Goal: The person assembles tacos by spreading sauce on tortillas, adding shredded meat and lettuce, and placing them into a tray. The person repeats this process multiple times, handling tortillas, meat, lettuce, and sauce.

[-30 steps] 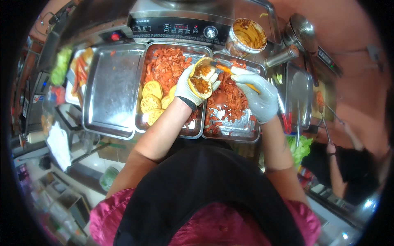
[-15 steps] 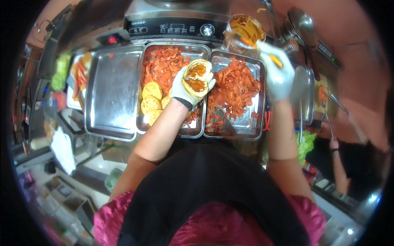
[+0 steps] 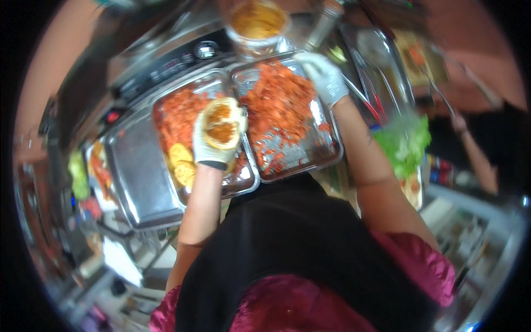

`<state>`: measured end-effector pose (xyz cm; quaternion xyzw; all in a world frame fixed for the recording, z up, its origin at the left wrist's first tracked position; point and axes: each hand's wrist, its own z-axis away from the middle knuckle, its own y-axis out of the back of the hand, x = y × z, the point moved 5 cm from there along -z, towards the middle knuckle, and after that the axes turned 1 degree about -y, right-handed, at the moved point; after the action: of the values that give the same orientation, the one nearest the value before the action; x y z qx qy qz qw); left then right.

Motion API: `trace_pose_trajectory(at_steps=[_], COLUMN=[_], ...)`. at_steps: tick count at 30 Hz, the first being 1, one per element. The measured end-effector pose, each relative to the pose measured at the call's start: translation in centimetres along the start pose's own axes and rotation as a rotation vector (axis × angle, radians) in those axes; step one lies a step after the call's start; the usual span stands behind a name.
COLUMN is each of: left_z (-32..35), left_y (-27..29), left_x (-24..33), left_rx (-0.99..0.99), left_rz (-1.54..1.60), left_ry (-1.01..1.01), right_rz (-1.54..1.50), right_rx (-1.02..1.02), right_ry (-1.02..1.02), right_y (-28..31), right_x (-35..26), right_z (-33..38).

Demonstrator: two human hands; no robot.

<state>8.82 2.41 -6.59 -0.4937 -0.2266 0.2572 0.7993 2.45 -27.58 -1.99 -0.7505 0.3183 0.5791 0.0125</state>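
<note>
In my gloved left hand (image 3: 213, 145) lies a split round bun (image 3: 222, 128), opened out, its inner faces smeared with brown-orange sauce. The hand is closed around it from below, over the middle metal tray (image 3: 251, 180). Flat yellow bun halves (image 3: 181, 160) and shredded reddish filling (image 3: 180, 119) lie in that tray. My gloved right hand (image 3: 323, 77) is at the far right corner of the right metal tray (image 3: 310, 165), fingers stretched out, with no tool visible in it. Whether it touches the rim I cannot tell. More shredded filling (image 3: 282, 99) covers that tray.
A tub of orange-brown sauce (image 3: 258, 25) stands behind the right tray. To the left is another metal tray (image 3: 146, 174). Green lettuce (image 3: 406, 138) and red-handled tongs (image 3: 379, 105) lie to the right. Another person's forearm (image 3: 477, 157) shows at far right.
The view has swung right, shifting the trays left. My right hand has left the sauce tub and come to the tray corner; the orange-handled tool it held no longer shows. The left hand keeps the bun.
</note>
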Motion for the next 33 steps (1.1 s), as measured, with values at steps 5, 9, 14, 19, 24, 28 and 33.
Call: trace_pose_trajectory(at_steps=[5,9,14,19,24,28,33], left_z=[0.5,-0.3,-0.9,-1.5,-1.9,-1.6,-1.5], left_y=[1.8,2.7,1.1,-0.1,-0.7,-0.7,-0.9], left_x=[-0.3,-1.0,-3.1,-4.4,-6.3,-6.4,-7.2], left_rx=[0.17,0.233,0.197,0.305,0.282,0.226,0.289], left_rz=[0.03,-0.019,-0.118,-0.156,-0.241,-0.235,-0.228], left_ry=[0.052,0.1,0.198,0.173,0.215,0.244,0.238], right_rz=[0.27,0.45,0.799,1.081,0.967,0.711,0.355], right_rx=[-0.016,0.389,0.739,0.951,0.95,1.323,1.411], right_ry=[-0.136,-0.366,-0.777,-1.127,-1.232,-0.859,-0.511], right_y=[6.5,14.9,23.8,27.9,30.9,31.6,32.6], right_x=[-2.2,0.2,8.8,10.2,11.4,9.8,5.7], right_z=[14.6,24.3,35.0,36.5,36.9,38.4,41.0])
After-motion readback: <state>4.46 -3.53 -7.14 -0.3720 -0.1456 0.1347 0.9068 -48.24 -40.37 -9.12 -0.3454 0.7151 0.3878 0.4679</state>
